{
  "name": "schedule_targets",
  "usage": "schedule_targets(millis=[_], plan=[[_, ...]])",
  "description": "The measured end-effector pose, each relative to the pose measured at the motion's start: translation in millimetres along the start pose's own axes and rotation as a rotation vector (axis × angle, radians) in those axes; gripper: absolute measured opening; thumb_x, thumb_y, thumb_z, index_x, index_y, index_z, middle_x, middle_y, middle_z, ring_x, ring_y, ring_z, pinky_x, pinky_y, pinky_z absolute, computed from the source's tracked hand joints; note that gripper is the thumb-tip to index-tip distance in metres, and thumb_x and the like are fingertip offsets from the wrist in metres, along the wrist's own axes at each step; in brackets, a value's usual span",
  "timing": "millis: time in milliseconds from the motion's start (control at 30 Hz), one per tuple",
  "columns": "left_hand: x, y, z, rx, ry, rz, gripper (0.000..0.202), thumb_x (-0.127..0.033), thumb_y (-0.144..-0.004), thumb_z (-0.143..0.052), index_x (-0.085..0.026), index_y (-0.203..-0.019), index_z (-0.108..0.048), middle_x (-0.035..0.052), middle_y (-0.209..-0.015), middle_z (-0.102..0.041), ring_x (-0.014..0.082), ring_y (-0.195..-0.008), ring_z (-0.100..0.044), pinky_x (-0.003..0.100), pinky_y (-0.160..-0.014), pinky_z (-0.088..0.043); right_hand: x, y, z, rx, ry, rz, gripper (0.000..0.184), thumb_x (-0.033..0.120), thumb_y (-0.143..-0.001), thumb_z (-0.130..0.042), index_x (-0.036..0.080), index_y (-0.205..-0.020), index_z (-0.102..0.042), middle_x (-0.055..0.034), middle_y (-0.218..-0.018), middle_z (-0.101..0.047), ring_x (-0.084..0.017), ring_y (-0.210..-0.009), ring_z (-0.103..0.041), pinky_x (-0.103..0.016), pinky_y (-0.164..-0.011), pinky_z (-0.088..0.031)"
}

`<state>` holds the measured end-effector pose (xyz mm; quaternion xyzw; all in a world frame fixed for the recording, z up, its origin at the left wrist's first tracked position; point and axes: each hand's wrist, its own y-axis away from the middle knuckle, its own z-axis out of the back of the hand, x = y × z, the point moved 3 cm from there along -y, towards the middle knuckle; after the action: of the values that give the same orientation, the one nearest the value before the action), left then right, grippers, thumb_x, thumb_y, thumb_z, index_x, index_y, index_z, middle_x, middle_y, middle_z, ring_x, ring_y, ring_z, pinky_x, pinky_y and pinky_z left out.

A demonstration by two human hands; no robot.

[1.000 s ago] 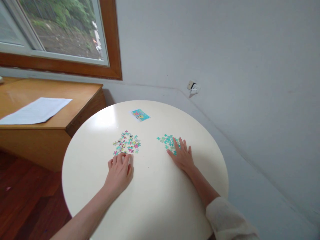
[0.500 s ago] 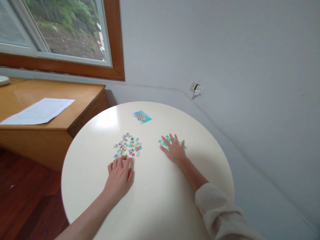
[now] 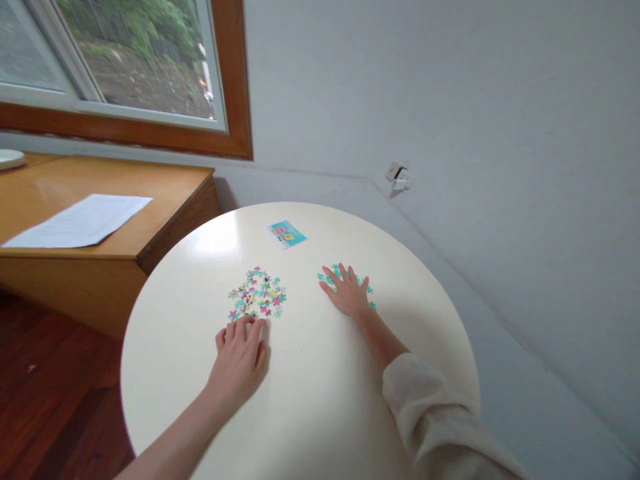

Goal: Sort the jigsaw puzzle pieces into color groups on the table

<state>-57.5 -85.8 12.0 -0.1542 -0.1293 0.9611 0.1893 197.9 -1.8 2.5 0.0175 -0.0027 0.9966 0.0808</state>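
My left hand (image 3: pixel 241 350) rests on the white table at the near edge of a loose pile of jigsaw pieces (image 3: pixel 257 293) in pink, yellow, white and teal. Its fingers curl down, and their undersides are hidden, so anything in them does not show. My right hand (image 3: pixel 349 293) lies flat with fingers spread over a second group of puzzle pieces (image 3: pixel 334 269), mostly teal. Some of those stick out around the fingers; the palm covers the others.
Behind both groups lies a small picture card (image 3: pixel 289 234) on the round white table (image 3: pixel 310 400). To the left stands a wooden desk (image 3: pixel 170 180) with a sheet of paper (image 3: pixel 83 220). A wall socket with a plug (image 3: pixel 401 177) is beyond the table.
The right hand has shifted slightly over the teal pieces, showing more of them at its right edge. My left hand stays in place by the mixed pile. The view has turned a little.
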Motion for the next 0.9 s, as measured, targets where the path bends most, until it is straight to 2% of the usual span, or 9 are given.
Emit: schedule_targets(millis=[167,300,433,567,667,767,900], plan=[[-2,0,2.0,0.004,-0.004,0.004,0.029,-0.017,-0.080,-0.040,-0.018,-0.105,-0.054,0.0124,-0.108,-0.053,0.0253,-0.097,-0.047,0.041,-0.081,-0.035,2,-9,2,0.013,-0.027,-0.011,0.054,0.061,-0.086,-0.021,0.044,-0.137,-0.023,-0.0033,-0.150,-0.018,-0.031,-0.137,-0.013,-0.066,-0.099,-0.012],[-1,0,2.2,-0.011,0.000,0.008,0.029,-0.016,-0.080,-0.040,-0.019,-0.106,-0.053,0.0124,-0.108,-0.052,0.0255,-0.098,-0.047,0.042,-0.082,-0.036,-4,-9,10,0.073,-0.046,-0.004,0.060,0.063,-0.086,-0.019,0.039,-0.140,-0.017,-0.0070,-0.150,-0.019,-0.030,-0.137,-0.014,-0.062,-0.102,-0.015],[1,0,-0.9,-0.047,0.085,-0.038,0.031,-0.014,-0.078,-0.040,-0.017,-0.108,-0.050,0.0129,-0.106,-0.051,0.0249,-0.100,-0.047,0.043,-0.085,-0.039,-19,15,19,-0.083,0.037,0.011,0.060,0.057,-0.089,-0.021,0.032,-0.142,-0.013,-0.0096,-0.150,-0.018,-0.029,-0.137,-0.016,-0.055,-0.104,-0.018],[2,1,-0.9,-0.105,0.148,-0.105,0.034,-0.011,-0.078,-0.038,-0.016,-0.111,-0.046,0.0136,-0.113,-0.048,0.0254,-0.112,-0.042,0.050,-0.098,-0.034,-35,47,7,-0.097,0.118,-0.033,0.059,0.053,-0.090,-0.022,0.029,-0.143,-0.014,-0.0089,-0.150,-0.017,-0.028,-0.136,-0.017,-0.053,-0.104,-0.022],[1,1,1.0,-0.118,0.150,-0.111,0.034,-0.012,-0.080,-0.037,-0.014,-0.114,-0.044,0.0172,-0.122,-0.042,0.0277,-0.120,-0.036,0.052,-0.101,-0.032,-39,51,-4,-0.112,0.113,-0.049,0.061,0.054,-0.089,-0.022,0.028,-0.143,-0.013,-0.0093,-0.150,-0.018,-0.028,-0.136,-0.017,-0.052,-0.104,-0.023],[3,1,1.5,-0.109,0.110,-0.077,0.039,-0.020,-0.085,-0.037,-0.013,-0.123,-0.040,0.0199,-0.131,-0.035,0.0310,-0.128,-0.029,0.053,-0.101,-0.032,-35,37,-7,-0.123,0.097,-0.046,0.063,0.057,-0.088,-0.023,0.028,-0.143,-0.014,-0.0102,-0.149,-0.019,-0.030,-0.136,-0.018,-0.053,-0.104,-0.023],[13,5,-3.1,-0.032,0.002,0.005,0.059,-0.047,-0.085,-0.039,-0.015,-0.134,-0.031,0.0200,-0.139,-0.031,0.0359,-0.134,-0.016,0.055,-0.101,-0.030,-27,15,-4,-0.114,0.109,0.000,0.063,0.059,-0.087,-0.023,0.032,-0.143,-0.013,-0.0093,-0.150,-0.018,-0.032,-0.136,-0.015,-0.059,-0.100,-0.023]])
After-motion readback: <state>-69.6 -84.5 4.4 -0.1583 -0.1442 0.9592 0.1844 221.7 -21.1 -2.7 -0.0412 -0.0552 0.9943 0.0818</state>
